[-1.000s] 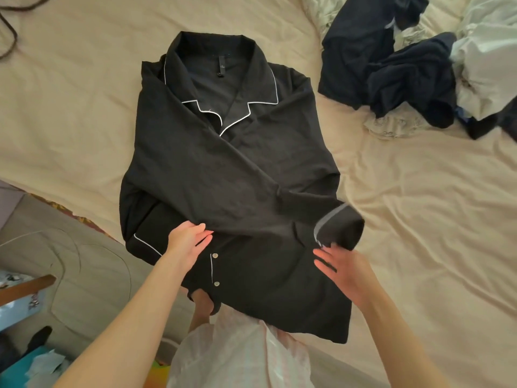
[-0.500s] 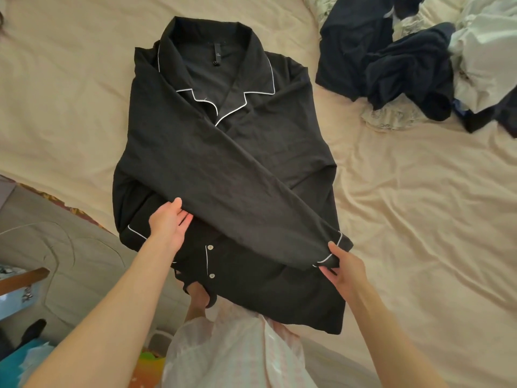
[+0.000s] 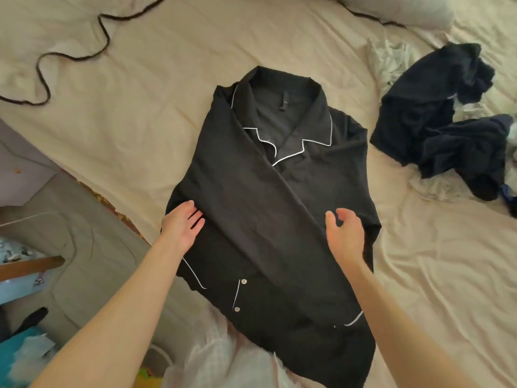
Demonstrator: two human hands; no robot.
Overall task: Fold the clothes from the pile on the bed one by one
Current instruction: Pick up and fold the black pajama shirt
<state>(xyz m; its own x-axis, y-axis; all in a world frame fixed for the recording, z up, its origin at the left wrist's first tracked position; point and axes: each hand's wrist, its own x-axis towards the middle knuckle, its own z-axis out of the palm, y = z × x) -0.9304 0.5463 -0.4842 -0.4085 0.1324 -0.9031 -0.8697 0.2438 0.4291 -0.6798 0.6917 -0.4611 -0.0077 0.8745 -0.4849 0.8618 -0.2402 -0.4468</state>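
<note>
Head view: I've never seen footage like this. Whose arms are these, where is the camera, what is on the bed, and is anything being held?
There is no machine: a person wears a camera on the head, looking down at their own bare arms. The left hand rests flat on a black white-piped pyjama shirt spread on the cream bedsheet. The right hand is open above the shirt, gripping nothing. A pile of dark and pale clothes waits at upper right.
</note>
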